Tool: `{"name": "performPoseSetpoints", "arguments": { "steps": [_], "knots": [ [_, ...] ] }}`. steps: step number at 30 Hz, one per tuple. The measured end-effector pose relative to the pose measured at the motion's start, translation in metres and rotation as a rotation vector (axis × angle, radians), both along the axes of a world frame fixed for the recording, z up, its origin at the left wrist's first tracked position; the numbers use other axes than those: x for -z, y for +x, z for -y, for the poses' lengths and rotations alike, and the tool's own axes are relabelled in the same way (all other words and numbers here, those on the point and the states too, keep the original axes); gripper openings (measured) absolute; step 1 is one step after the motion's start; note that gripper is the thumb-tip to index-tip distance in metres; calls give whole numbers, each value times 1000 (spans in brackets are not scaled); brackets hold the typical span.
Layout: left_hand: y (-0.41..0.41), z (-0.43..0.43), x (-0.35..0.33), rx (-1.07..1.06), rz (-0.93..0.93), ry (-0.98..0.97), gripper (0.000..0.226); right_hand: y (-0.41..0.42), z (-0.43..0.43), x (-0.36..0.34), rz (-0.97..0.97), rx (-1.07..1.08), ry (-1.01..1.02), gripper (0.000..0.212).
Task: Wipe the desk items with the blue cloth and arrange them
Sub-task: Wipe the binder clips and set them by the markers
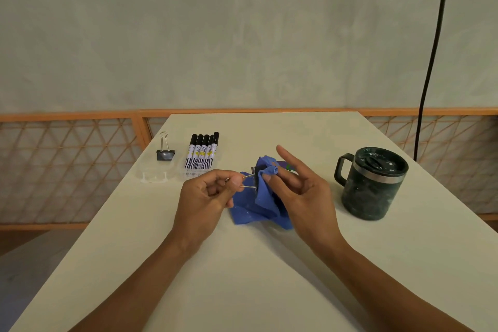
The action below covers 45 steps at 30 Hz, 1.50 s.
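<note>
– White table (242,277) in front of a bare plaster wall (242,35), was it? What were the hands at?
– The left hand (207,197) pinched the wire handles of a binder clip (249,182), thumb on top, the other fingers curled under. It held the clip just above the middle of the table
– And the right?
– The right hand (301,188) pinched a fold of the blue cloth (258,207) round the black body of the binder clip, between thumb and middle finger. The forefinger stuck out straight and touched nothing. The rest of the cloth hung down and lay bunched on the table beneath
– How would that clip handle?
– Light, stiff and smooth, I'd judge: sprung steel. The wire handles swivel, so a hold there would let the body flop. Gripping the body through the cloth looked safer for rubbing. The cloth itself was soft and limp and could be taken anywhere
– Farther out?
– A second clip (165,155) lay at the far left, with a row of markers (203,153) in a clear case (153,176) just beside it. Those looked light and round, so likely to roll. A lidded mug (373,186) stood well apart on the right. I'd guess it was the heaviest thing there, best lifted by its handle
</note>
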<state>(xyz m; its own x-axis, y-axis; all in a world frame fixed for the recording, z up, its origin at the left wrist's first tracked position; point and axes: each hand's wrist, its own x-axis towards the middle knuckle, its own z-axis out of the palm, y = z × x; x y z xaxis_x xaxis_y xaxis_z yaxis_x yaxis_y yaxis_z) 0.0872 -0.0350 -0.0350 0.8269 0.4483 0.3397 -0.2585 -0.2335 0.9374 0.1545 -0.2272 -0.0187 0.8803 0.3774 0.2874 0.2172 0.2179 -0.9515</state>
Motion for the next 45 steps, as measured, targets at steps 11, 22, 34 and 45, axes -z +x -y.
{"name": "performPoseSetpoints", "arguments": {
  "steps": [11, 22, 34, 45],
  "knots": [
    [-3, -14, -6, -135, 57, 129, 10, 2, 4, -3, 30, 9, -44, 41],
    [-7, -9, -8, -144, 185, 474, 22, 9, 4, -3, -111, -106, -119, 30],
    [-5, -4, -9, -270, 165, 409, 12, 2, 1, -5, -20, 62, -54, 11],
    [-3, -5, -6, -220, 127, 486, 9, 8, 5, 7, 662, 160, -451, 28]
  ]
}}
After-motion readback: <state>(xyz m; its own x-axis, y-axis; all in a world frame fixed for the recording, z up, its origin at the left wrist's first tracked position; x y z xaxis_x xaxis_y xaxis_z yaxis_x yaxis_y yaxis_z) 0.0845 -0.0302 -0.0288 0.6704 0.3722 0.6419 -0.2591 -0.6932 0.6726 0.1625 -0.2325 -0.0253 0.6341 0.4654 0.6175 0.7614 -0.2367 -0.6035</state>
